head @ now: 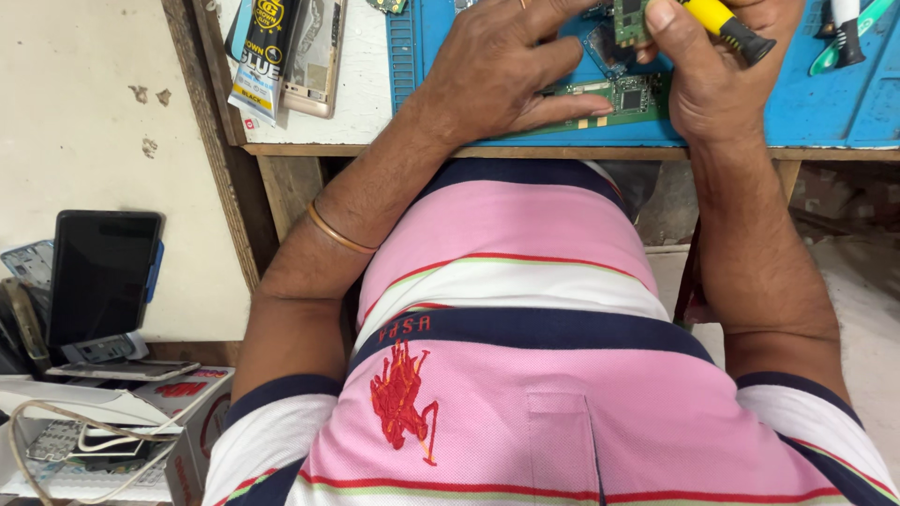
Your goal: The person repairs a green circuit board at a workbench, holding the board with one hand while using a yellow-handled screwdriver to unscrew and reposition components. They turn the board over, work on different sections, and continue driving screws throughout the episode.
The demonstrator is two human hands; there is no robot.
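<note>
My left hand (497, 70) lies flat on a blue work mat (816, 103), its fingers pressing down a green circuit board (628, 96). My right hand (698, 80) is closed around a tool with a yellow and black handle (727, 23), held over a second small green board (630, 19) at the top edge. The tool's tip is hidden by my fingers. A thin metal bangle (339, 234) sits on my left forearm. My pink, white and navy striped shirt (525, 375) fills the lower view.
A wooden bench edge (328, 150) carries the mat. A black and yellow glue tube (262, 56) and a phone part (314, 56) lie at its left. A dark tablet (101, 276) leans on boxes and cables at the lower left. Tweezers (848, 33) rest at the far right.
</note>
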